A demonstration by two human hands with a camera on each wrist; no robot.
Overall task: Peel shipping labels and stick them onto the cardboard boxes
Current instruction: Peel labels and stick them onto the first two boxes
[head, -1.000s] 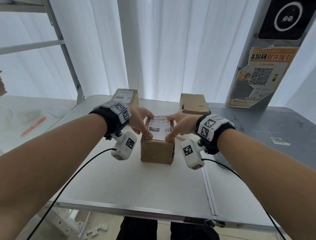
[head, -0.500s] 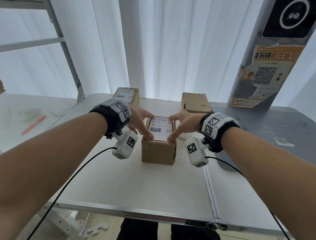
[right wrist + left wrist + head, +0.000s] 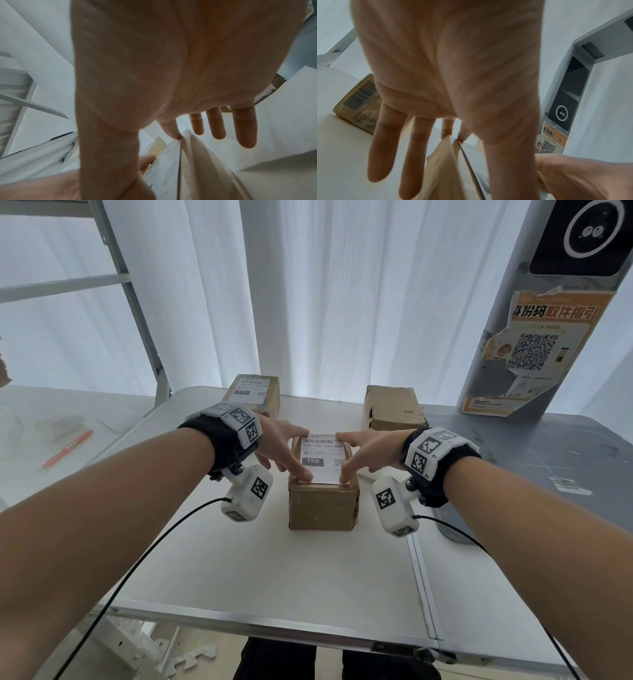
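A brown cardboard box (image 3: 322,501) stands in the middle of the white tabletop (image 3: 274,570), with a white shipping label (image 3: 322,458) lying flat on its top face. The label carries a barcode, a line of numbers, a dark block reading 150 and a small square code.

The left hand (image 3: 281,448) reaches over the box's left side. Its thumb presses down on the near left corner of the label while another finger rests on the far left edge; the fingers are stretched out, not wrapped around anything. In the left wrist view the hand (image 3: 447,67) is spread, two fingers hanging free beside the box wall.

The right hand (image 3: 368,448) mirrors it on the right side, thumb on the near right corner of the label and a finger at the far right edge, fingers likewise straight. From the right wrist view the hand (image 3: 171,67) shows three fingers hanging clear of the box, though whether the forefinger touches label or bare cardboard is hard to tell there.

Behind, near the tabletop's far edge, a second box (image 3: 251,393) at the left already bears a label, and a third box (image 3: 392,407) at the right has a plain top. An orange pen (image 3: 68,448) lies on a separate surface to the left. A torn orange poster (image 3: 537,350) with a square code hangs on a grey post at the right.
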